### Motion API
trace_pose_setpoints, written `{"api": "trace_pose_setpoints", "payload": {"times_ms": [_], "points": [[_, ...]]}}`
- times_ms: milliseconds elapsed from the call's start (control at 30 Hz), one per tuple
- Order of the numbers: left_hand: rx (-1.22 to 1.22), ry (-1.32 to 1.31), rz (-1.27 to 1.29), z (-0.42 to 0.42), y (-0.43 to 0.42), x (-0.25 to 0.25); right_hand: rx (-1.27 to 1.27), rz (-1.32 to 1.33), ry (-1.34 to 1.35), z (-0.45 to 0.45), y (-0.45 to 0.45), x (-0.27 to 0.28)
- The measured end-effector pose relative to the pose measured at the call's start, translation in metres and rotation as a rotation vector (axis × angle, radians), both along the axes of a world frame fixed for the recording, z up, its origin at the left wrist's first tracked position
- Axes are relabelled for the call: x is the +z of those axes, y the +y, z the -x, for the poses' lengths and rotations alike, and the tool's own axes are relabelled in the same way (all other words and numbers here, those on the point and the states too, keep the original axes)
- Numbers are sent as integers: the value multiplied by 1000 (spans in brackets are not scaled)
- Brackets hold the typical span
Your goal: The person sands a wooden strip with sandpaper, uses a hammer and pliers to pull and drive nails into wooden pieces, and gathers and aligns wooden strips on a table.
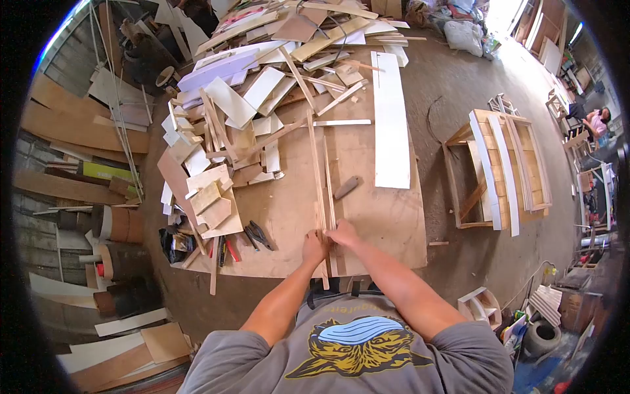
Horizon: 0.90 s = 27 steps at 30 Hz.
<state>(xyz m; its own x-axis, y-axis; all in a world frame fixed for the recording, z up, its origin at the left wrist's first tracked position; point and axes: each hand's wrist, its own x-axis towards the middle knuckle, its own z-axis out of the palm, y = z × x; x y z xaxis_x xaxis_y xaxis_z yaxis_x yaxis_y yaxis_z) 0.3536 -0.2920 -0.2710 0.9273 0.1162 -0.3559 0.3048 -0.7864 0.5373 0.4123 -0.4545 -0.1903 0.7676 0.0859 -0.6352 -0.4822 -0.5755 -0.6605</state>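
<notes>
Two long thin wooden strips run up the plywood tabletop, nearly side by side. My left hand is closed on the longer wooden strip, whose near end sticks out past the table's front edge. Just right of it, my right hand has its fingers closed at the shorter wooden strip. The fingertips of both hands almost meet, so the exact grip is partly hidden. Beyond my right hand lies a dark, flat, pointed tool. Pliers rest to the left of my left hand.
A heap of wood offcuts covers the table's far and left parts. A long white board lies at the right. Beside the table stands a wooden frame with strips on top. Boards lean along the left wall. A person is far right.
</notes>
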Motion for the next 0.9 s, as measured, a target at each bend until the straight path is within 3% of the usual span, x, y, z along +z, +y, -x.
{"api": "trace_pose_setpoints", "payload": {"times_ms": [133, 267, 367, 467, 533, 633, 700, 900], "points": [[280, 82, 308, 11, -54, 57, 99, 66, -65, 1, -41, 3], [418, 231, 602, 12, -97, 23, 105, -71, -10, 11, -91, 6], [537, 135, 744, 14, -163, 70, 143, -146, 11, 7, -126, 3], [724, -182, 730, 27, -218, 77, 231, -166, 29, 13, -155, 13], [728, -154, 785, 32, -239, 100, 286, -165, 53, 10, -175, 49], [764, -31, 866, 35, -258, 141, 408, -142, -77, 14, -191, 46], [794, -29, 904, 41, -271, 156, 406, -197, -26, 22, -201, 51], [768, -198, 895, 66, -294, 141, 468, -298, -38, 33, -229, 77]]}}
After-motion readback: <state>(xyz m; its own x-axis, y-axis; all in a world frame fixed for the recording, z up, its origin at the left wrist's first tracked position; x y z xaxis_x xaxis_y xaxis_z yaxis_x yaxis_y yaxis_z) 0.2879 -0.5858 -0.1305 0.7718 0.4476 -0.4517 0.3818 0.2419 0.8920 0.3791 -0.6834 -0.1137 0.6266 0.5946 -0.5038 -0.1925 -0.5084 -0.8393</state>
